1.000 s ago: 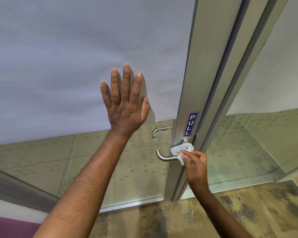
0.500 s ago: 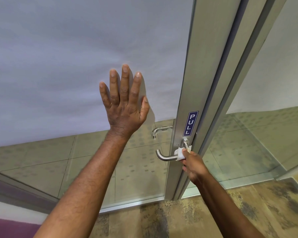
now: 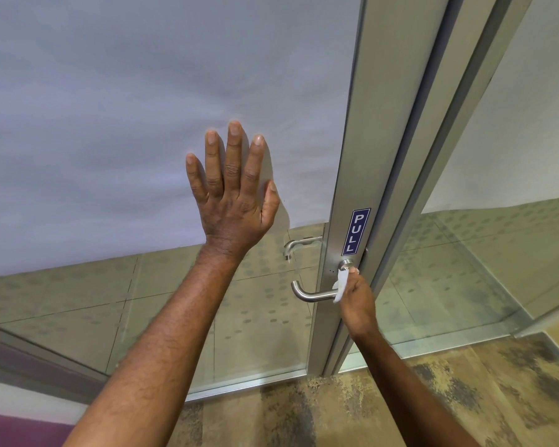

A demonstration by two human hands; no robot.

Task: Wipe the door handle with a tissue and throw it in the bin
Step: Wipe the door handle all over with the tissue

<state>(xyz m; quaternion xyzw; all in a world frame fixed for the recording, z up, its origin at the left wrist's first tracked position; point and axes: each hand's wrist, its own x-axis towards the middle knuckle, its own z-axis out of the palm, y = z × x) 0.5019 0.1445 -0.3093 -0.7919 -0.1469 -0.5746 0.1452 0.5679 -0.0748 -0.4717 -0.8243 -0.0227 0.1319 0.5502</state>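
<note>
Head view, door: glass door [image 3: 117, 101], upper pane frosted, lower pane clear, set in a metal frame [image 3: 352, 156].
Floor: mottled tan and dark carpet [image 3: 433, 398] in front of the threshold.
Left hand: left hand [image 3: 231, 201] pressed flat on the frosted pane, fingers fully spread, holding nothing.
Right hand: right hand [image 3: 357, 300] closed around the inner end of the door handle [image 3: 307, 294], fingers curled shut on the tissue.
Sign: blue "PULL" label [image 3: 355, 231] on the frame, just above the handle's base.
Tissue: white tissue [image 3: 340, 285] pinched between right hand and lever, touching the metal.
</note>
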